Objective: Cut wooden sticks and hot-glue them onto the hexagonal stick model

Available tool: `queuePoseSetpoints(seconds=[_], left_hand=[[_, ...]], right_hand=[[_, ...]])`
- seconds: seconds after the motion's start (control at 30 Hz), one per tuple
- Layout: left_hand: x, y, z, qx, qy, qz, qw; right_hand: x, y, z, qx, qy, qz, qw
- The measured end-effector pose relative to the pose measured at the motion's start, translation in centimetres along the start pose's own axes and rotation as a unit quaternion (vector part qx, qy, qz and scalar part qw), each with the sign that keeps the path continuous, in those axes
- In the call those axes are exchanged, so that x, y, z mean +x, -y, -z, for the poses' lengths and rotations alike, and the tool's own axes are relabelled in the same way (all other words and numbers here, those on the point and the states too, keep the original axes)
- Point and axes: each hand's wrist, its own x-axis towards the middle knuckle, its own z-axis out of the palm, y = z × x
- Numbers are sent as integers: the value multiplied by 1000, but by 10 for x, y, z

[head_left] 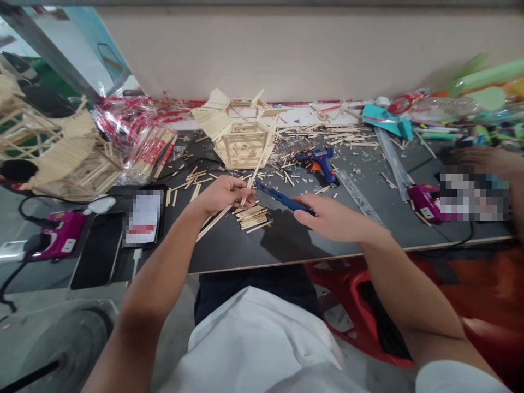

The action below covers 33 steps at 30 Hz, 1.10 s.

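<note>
My left hand (227,195) is closed, pinching a thin wooden stick (258,164) that points up and away from me. In my right hand (331,216) is a long blue utility knife (282,197), its front end beside the stick near my left fingertips. The blade cannot be made out. Below my hands lies a small pile of short cut sticks (251,216). Just beyond them stands a many-sided model built from wooden sticks (243,143). Longer sticks (213,224) lie under my left hand.
A blue glue gun (323,164) and a clear ruler (360,197) lie to the right, among stick offcuts. Wrapped chopsticks (149,150), another stick model (77,153), phones (98,248) and a purple power strip (61,234) are left. Another person's hand (487,158) is far right.
</note>
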Motion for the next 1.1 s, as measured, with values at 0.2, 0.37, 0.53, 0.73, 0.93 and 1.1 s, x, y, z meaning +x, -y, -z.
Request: queuePoseSetpoints(seconds=[0.2, 0.37, 0.53, 0.73, 0.93, 1.1], left_hand=[[-5, -7, -1, 16, 30, 25, 999], [-6, -6, -2, 10, 49, 36, 998], [-8, -8, -2, 31, 71, 26, 997], [-12, -13, -3, 72, 95, 16, 993], [-11, -10, -3, 74, 90, 27, 993], [-10, -6, -2, 60, 91, 11, 994]], right_hand=[[12, 3, -3, 35, 9, -21, 999], [19, 6, -10, 59, 5, -11, 998], [19, 6, -14, 60, -7, 11, 998], [13, 6, -15, 58, -17, 17, 998], [14, 10, -13, 41, -8, 5, 999], [16, 9, -13, 37, -3, 17, 999]])
